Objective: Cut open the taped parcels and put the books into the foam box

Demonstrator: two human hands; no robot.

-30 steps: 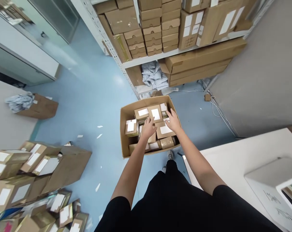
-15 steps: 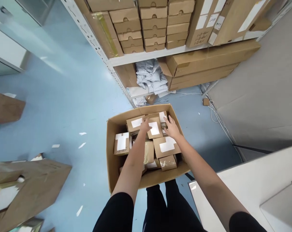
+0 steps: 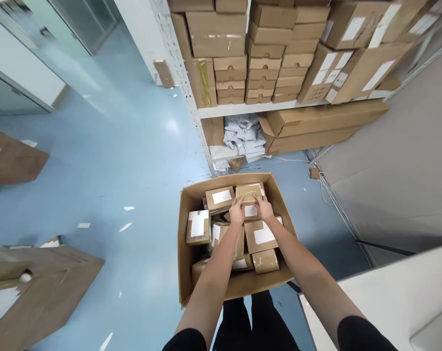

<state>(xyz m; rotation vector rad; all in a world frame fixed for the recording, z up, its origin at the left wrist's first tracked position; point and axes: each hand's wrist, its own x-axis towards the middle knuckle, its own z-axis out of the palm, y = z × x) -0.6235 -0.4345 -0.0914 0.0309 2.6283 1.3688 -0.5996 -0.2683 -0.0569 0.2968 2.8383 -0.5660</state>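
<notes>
A large open carton [image 3: 186, 248] stands on the floor in front of my legs, filled with small cardboard parcels. Near its far right corner, a small taped cardboard box [image 3: 248, 191] is between my two hands. My left hand [image 3: 237, 211] grips its near left corner, and my right hand [image 3: 264, 208] its near right corner. Just below the box, a white-labelled parcel shows partly between my wrists. To the left lie a parcel with a white label [image 3: 221, 196] and one with a taped-down label [image 3: 198, 225]. Another labelled parcel [image 3: 259, 236] lies below my right hand.
Beyond the carton rises a metal shelf [image 3: 239, 111] stacked with brown boxes, with grey plastic mailers [image 3: 244, 132] low down. A white table [image 3: 385, 292] stands at right. Cables [image 3: 331, 190] run along the wall. More cartons [image 3: 70, 273] and paper scraps are on the left floor.
My hands have come closer together and now hold a small box, which lies differently, with its taped face showing. The view has shifted, showing more of the shelf.
</notes>
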